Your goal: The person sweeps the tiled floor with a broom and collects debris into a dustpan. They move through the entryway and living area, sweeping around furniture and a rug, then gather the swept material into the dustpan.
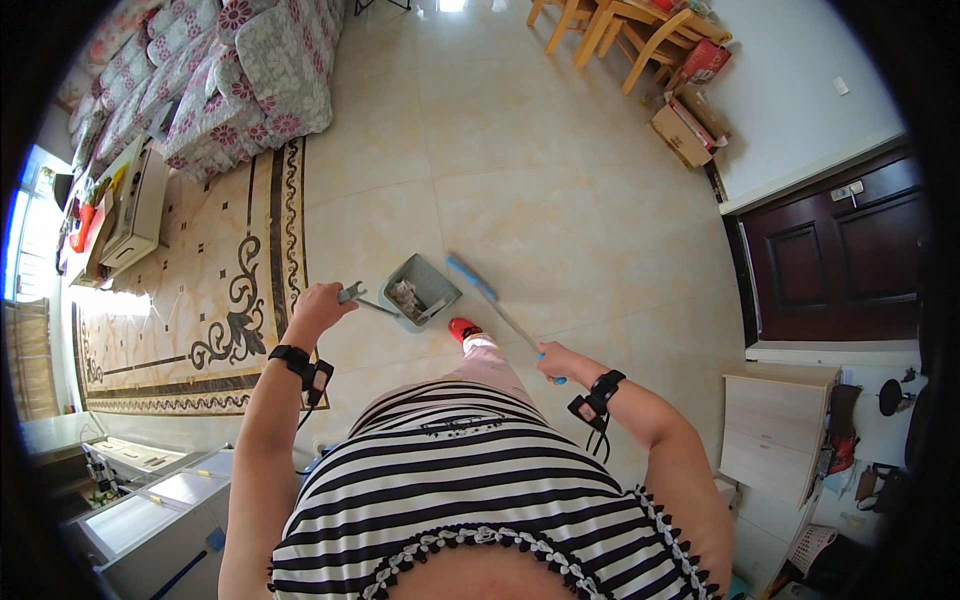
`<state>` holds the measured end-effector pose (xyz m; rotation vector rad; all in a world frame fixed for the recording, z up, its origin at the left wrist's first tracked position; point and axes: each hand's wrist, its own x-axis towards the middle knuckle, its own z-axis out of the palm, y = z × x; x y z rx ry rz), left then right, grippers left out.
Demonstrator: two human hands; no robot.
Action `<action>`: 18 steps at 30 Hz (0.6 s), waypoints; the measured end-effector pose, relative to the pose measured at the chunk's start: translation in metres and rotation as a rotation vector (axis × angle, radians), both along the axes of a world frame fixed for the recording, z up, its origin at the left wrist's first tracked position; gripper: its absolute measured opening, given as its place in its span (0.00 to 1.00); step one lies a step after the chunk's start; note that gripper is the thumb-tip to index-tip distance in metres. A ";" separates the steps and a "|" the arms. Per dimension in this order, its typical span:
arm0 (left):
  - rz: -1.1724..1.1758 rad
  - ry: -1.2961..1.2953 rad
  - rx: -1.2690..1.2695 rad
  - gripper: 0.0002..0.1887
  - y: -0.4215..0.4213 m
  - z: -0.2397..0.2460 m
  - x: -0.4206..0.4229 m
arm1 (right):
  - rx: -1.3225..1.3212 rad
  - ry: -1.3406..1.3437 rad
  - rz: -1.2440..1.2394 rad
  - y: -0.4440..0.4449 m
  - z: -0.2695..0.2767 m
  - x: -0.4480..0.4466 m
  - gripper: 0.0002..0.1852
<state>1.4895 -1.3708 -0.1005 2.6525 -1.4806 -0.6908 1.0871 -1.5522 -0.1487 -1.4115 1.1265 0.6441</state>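
Observation:
My left hand [322,306] grips the top of the grey handle of a long-handled dustpan [431,281]. Greyish debris [406,298] lies inside the pan, which is in front of me, left of my red shoe [463,328]. My right hand [556,361] is closed around the handle of a broom, close to its blue end. The broom's blue bristle head [471,276] is just right of the dustpan, with a small gap between them. A black strap with a small device is on each of my wrists.
A sofa with a floral cover [285,67] stands at the upper left, beside a low cabinet [135,217]. Wooden chairs [652,52], a table and cardboard boxes [679,135] are at the upper right. A dark door [832,247] and a pale cabinet [776,420] are on the right.

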 end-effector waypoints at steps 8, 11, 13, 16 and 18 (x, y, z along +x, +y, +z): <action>0.079 0.020 0.009 0.19 0.011 0.004 0.003 | 0.102 -0.092 -0.072 -0.028 0.035 -0.024 0.13; 0.095 -0.009 -0.012 0.19 0.016 0.008 0.002 | 0.078 -0.093 -0.149 -0.046 0.049 -0.049 0.11; 0.121 -0.001 -0.030 0.19 0.017 0.012 0.001 | 0.016 -0.078 -0.205 -0.060 0.046 -0.057 0.10; 0.189 0.008 -0.025 0.19 0.021 0.016 0.000 | -0.124 -0.080 -0.224 -0.080 0.018 -0.056 0.09; 0.232 0.021 -0.006 0.19 0.024 0.017 0.000 | -0.181 -0.117 -0.187 -0.096 -0.012 -0.042 0.07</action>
